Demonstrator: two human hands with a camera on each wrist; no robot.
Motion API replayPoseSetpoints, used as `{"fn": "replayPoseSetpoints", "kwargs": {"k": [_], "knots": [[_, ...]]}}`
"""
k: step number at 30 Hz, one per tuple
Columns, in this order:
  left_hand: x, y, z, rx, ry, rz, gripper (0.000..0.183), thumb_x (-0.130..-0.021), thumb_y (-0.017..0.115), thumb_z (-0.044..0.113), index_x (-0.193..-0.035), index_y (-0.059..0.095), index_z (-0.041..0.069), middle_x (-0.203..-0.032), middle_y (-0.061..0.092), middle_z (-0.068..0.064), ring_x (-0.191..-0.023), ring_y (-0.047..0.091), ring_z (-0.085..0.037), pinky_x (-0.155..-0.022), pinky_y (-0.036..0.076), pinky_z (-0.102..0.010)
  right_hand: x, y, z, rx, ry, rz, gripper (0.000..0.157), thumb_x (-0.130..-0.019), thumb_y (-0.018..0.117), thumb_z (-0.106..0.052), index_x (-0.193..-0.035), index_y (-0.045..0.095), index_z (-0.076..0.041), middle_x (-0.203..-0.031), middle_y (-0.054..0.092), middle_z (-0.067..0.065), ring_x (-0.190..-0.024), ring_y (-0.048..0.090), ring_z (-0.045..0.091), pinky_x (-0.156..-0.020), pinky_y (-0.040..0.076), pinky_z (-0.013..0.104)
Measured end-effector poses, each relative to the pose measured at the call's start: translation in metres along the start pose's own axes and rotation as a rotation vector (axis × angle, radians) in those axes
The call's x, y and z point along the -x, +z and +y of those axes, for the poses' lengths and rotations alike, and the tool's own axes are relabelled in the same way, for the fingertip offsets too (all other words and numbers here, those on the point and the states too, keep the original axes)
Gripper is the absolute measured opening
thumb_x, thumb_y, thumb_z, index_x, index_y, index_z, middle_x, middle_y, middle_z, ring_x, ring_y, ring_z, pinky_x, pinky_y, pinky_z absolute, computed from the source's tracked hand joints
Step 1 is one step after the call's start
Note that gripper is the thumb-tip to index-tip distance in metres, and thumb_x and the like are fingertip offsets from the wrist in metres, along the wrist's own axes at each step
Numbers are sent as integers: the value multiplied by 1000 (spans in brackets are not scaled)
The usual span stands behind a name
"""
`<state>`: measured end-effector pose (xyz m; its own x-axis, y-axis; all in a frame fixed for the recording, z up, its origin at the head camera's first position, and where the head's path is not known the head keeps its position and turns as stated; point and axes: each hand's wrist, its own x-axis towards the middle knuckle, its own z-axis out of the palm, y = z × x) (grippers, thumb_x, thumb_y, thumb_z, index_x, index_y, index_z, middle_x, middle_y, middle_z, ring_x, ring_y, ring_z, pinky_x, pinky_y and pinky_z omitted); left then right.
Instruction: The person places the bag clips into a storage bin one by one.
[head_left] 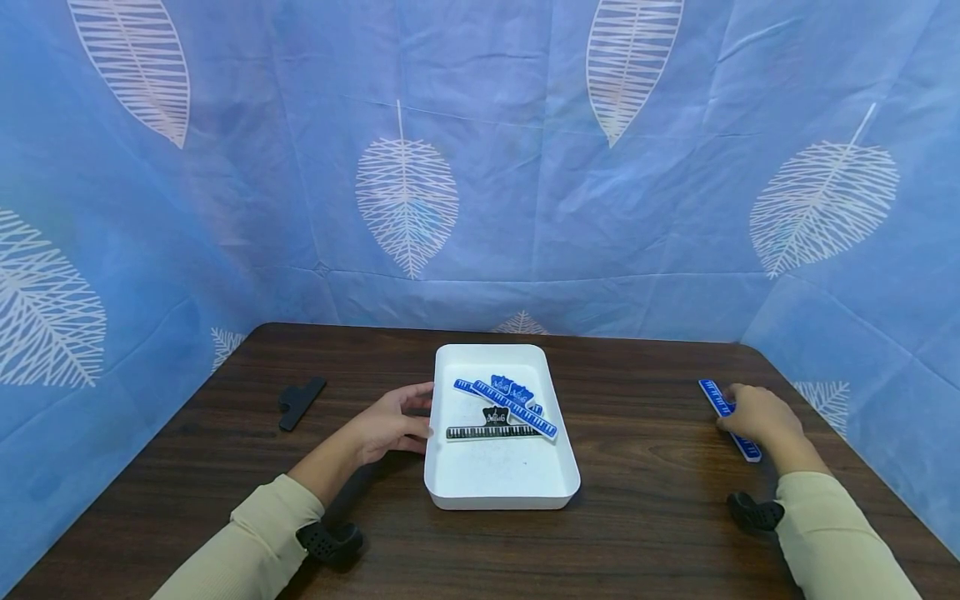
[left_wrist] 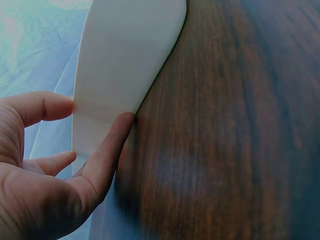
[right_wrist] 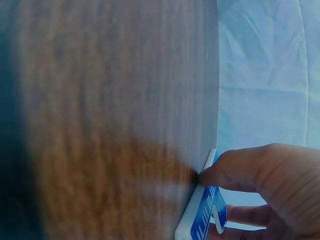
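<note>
A white tray (head_left: pixel 498 485) stands mid-table in the head view. Inside it, two blue piano-key clips (head_left: pixel 538 422) overlap across a black piano-key clip (head_left: pixel 468 432). My left hand (head_left: pixel 392 423) is at the tray's left side; the left wrist view has its fingertips touching the outer wall (left_wrist: pixel 130 50), fingers extended. At the table's right, my right hand (head_left: pixel 767 417) pinches another blue piano-key clip (head_left: pixel 747 449), partly covered by the hand. In the right wrist view the thumb presses the near edge of this clip (right_wrist: pixel 202 212), close to the tabletop.
A black clip (head_left: pixel 302 403) lies on the dark wooden table (head_left: pixel 637 533) to the left of the left hand. Blue cloth (head_left: pixel 510 208) with white leaf prints hangs behind the table and along its sides. Dark wrist straps sit at both sleeves.
</note>
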<state>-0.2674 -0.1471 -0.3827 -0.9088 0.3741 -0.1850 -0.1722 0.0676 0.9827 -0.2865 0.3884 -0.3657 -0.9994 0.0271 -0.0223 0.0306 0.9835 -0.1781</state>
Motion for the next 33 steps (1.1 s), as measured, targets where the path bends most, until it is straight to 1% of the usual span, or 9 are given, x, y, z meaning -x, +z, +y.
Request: {"fn": "replayPoseSetpoints", "kwargs": {"k": [8,13,23,28,33], "knots": [[0,0,0,2,1,-2,82,-79,65,-10,-152,30,4,-141,39,-25,-104,62,-34,-83,55,-50,0,1,0,-7,-10,18,59,-79,74,-17,-119,51,20,-109,54,42,-90,59,52,-75,48,64],[0,0,0,2,-1,-8,81,-80,64,-10,-152,29,5,-141,38,-25,-104,62,-34,-83,55,-50,0,-1,1,-8,-19,20,60,-78,75,-19,-118,52,20,-105,57,40,-87,60,50,-73,49,62],[-1,0,1,-7,-6,-3,80,-80,65,-9,-151,31,6,-142,39,-24,-104,63,-33,-83,55,-49,3,-4,-8,6,-50,47,58,-78,75,-18,-117,53,19,-109,57,39,-93,57,54,-77,47,64],[-1,-1,1,-3,-6,-10,79,-81,65,-9,-151,31,6,-141,38,-24,-104,62,-33,-84,55,-49,4,-5,-16,3,-81,71,55,-78,75,-17,-116,55,18,-108,58,38,-92,59,53,-76,48,63],[-1,-1,1,0,1,-19,79,-82,65,-8,-151,30,5,-141,38,-25,-104,63,-33,-84,55,-50,5,-6,-23,14,-106,78,55,-79,75,-18,-116,55,18,-107,58,38,-90,60,51,-74,50,62]]}}
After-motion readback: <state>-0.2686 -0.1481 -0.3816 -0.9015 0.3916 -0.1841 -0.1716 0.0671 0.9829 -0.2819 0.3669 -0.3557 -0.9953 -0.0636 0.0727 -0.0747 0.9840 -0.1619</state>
